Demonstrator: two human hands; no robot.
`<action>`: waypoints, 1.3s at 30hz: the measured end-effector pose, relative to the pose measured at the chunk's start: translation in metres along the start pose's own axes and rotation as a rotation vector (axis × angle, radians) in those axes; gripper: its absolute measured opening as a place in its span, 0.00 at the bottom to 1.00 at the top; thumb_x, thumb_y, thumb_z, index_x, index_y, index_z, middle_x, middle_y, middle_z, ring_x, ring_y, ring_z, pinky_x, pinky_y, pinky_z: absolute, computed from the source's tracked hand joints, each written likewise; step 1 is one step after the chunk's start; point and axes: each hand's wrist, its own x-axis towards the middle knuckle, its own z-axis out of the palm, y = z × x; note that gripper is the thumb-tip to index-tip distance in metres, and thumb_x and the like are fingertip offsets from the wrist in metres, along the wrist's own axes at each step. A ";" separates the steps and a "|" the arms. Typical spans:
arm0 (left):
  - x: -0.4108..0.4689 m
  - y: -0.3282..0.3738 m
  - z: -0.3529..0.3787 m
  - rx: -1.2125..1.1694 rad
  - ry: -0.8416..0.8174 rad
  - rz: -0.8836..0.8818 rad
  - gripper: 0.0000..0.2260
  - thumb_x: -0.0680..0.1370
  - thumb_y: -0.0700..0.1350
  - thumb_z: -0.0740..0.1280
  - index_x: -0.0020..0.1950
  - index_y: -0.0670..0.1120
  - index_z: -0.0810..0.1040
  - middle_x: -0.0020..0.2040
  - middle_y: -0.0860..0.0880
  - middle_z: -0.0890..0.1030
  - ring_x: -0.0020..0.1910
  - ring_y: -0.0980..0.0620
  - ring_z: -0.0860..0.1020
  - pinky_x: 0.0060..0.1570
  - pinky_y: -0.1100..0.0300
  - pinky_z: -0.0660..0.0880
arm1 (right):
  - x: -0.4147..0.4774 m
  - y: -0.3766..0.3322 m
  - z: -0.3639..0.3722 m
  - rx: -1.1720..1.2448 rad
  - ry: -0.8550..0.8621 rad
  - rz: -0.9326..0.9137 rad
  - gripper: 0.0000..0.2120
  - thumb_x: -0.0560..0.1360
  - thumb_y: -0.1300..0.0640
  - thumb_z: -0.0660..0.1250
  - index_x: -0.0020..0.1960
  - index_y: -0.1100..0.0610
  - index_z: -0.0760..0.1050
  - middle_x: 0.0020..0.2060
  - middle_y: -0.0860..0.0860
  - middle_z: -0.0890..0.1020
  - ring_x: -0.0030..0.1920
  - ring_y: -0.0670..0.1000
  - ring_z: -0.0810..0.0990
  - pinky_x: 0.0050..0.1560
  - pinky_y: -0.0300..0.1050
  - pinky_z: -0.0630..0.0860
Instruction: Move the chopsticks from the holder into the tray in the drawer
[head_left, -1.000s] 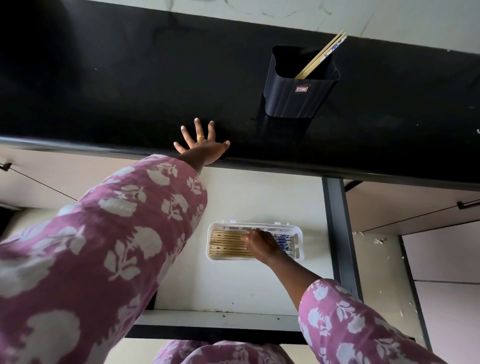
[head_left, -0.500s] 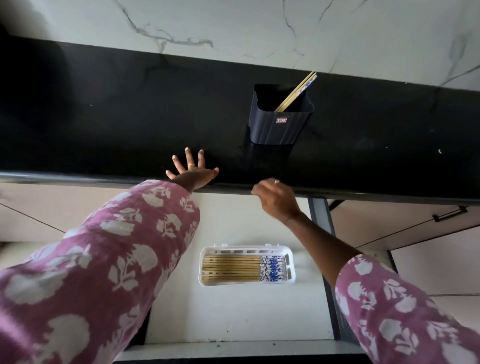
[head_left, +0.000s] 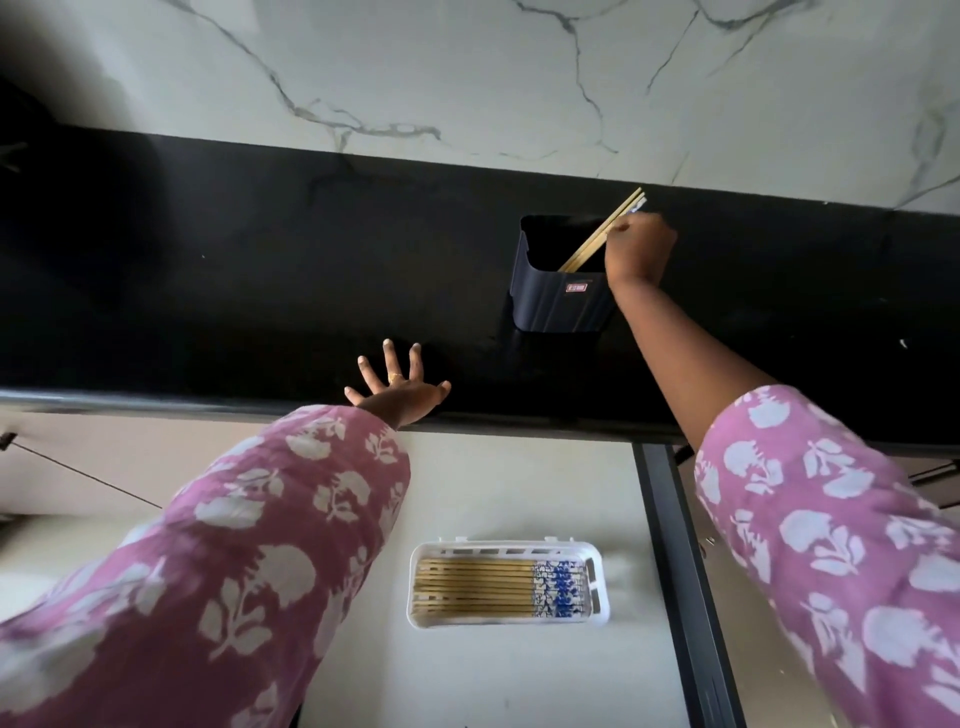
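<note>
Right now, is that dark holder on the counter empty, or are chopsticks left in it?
Not empty. A few chopsticks lean inside the holder, tips poking over its rim, and the right hand is at them.

Both arms are in loose pink-mauve fabric sleeves with a white floral and leaf print all over, kinda blocky stamped-looking flowers. The left sleeve (head_left: 234, 561) runs nearly to the wrist, while the right sleeve (head_left: 841, 530) ends higher up, so that forearm is bare. The left hand (head_left: 397, 392) has a thin gold ring (head_left: 396, 376) on one finger. The right hand (head_left: 640, 248) shows no jewellery from this angle.
</note>
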 end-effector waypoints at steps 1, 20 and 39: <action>0.001 0.000 0.000 -0.002 -0.004 0.000 0.31 0.76 0.67 0.49 0.75 0.60 0.40 0.77 0.52 0.37 0.74 0.37 0.36 0.68 0.34 0.41 | 0.012 -0.002 0.004 0.054 -0.055 0.141 0.13 0.76 0.66 0.59 0.57 0.65 0.78 0.54 0.61 0.82 0.56 0.58 0.81 0.55 0.45 0.76; 0.004 0.003 -0.001 -0.032 -0.013 -0.024 0.31 0.77 0.65 0.51 0.74 0.61 0.37 0.75 0.53 0.31 0.73 0.39 0.32 0.68 0.34 0.40 | 0.042 -0.021 0.030 0.400 -0.257 0.724 0.16 0.75 0.67 0.62 0.63 0.64 0.74 0.53 0.58 0.82 0.51 0.57 0.83 0.54 0.52 0.80; 0.009 0.002 0.005 -0.040 0.018 -0.022 0.32 0.77 0.66 0.52 0.74 0.61 0.38 0.75 0.54 0.32 0.73 0.39 0.33 0.67 0.34 0.40 | 0.055 -0.037 -0.021 0.286 0.091 0.295 0.12 0.72 0.65 0.65 0.56 0.64 0.75 0.54 0.60 0.82 0.52 0.59 0.83 0.52 0.51 0.81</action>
